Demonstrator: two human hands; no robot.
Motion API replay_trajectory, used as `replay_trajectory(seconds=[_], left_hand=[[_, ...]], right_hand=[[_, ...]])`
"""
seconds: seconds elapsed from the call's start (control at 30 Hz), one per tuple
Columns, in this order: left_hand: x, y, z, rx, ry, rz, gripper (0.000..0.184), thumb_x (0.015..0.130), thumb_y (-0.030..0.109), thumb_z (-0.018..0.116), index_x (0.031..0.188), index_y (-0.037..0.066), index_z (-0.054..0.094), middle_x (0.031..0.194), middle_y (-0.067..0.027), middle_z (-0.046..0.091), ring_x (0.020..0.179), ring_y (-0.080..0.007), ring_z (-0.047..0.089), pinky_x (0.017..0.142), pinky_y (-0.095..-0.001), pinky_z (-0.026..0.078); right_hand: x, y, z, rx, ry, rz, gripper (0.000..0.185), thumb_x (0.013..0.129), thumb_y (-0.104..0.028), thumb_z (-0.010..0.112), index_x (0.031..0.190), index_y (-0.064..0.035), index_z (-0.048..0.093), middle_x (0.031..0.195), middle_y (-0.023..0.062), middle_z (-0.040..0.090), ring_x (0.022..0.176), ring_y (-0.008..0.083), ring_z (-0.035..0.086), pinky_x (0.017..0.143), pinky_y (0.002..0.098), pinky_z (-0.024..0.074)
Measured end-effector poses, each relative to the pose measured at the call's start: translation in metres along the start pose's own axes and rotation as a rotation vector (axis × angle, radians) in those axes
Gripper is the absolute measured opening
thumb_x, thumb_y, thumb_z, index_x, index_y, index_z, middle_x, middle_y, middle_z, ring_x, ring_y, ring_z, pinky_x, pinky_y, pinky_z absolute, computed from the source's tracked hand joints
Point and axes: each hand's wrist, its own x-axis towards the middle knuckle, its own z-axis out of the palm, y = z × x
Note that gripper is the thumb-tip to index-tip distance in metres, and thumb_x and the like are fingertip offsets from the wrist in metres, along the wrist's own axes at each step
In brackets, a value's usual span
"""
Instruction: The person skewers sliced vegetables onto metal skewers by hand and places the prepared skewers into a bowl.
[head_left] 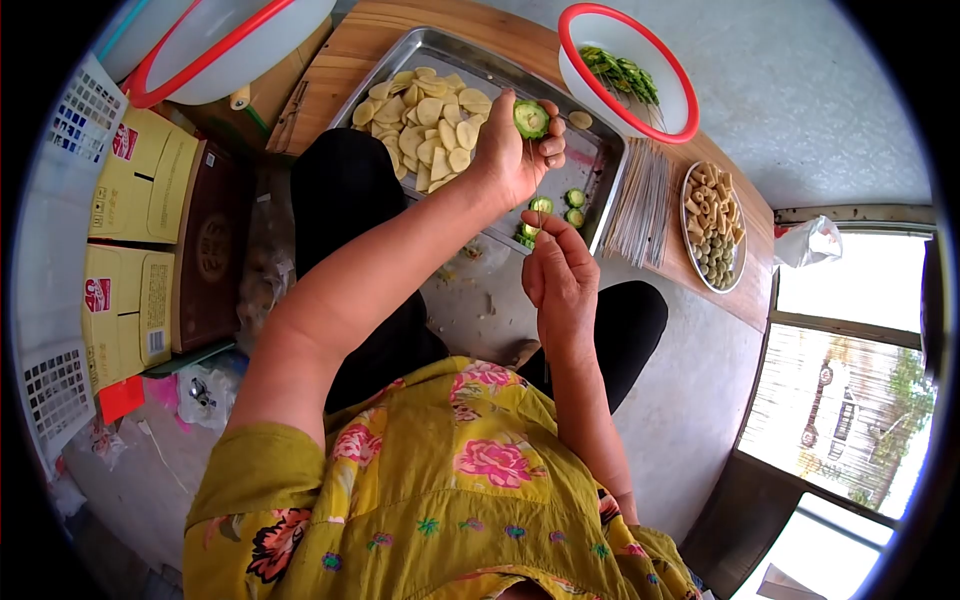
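My left hand point(512, 150) is closed around a few round green-edged cucumber slices point(531, 119), held above the metal tray point(490, 66). Below it, my right hand point(562, 275) pinches a thin skewer point(540, 185) that runs up towards the slices. Whether its tip is inside a slice is hidden by the fingers. Small cucumber pieces point(574, 198) lie in the tray's near right corner, close to my right fingertips. A heap of pale potato slices point(430, 125) fills the left part of the tray.
Right of the tray lies a bundle of thin skewers point(638, 205). Beyond it is an oval plate point(687, 235) of tube-shaped pieces and small balls. A red-rimmed bowl point(585, 85) with skewered greens stands behind. Yellow boxes point(128, 290) are stacked at left.
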Motion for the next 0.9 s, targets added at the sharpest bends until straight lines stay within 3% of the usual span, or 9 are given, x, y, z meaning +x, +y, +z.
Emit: replay_trajectory(seconds=[0.07,0.9], left_hand=[[0.000,0.002,0.002,0.003,0.007,0.010,0.053,0.098,0.044,0.024,0.089,0.002,0.054,0.073,-0.0089,0.052,0.056,-0.0168,0.040,0.054,-0.0299,0.035],[0.003,0.009,-0.002,0.018,-0.042,0.097,0.043,0.095,0.037,0.029,0.089,0.003,0.056,0.075,-0.0084,0.054,0.057,-0.0168,0.042,0.054,-0.0305,0.036]], right_hand=[[-0.003,0.000,0.006,-0.040,0.038,-0.005,0.026,0.097,-0.014,0.047,0.114,0.0037,0.055,0.054,-0.0067,0.036,0.044,0.0021,0.028,0.043,0.0187,0.0229],[0.014,0.001,0.018,0.042,0.031,-0.010,0.021,0.097,-0.012,0.045,0.110,0.0026,0.055,0.054,-0.0045,0.037,0.044,0.0040,0.028,0.044,0.0201,0.0232]])
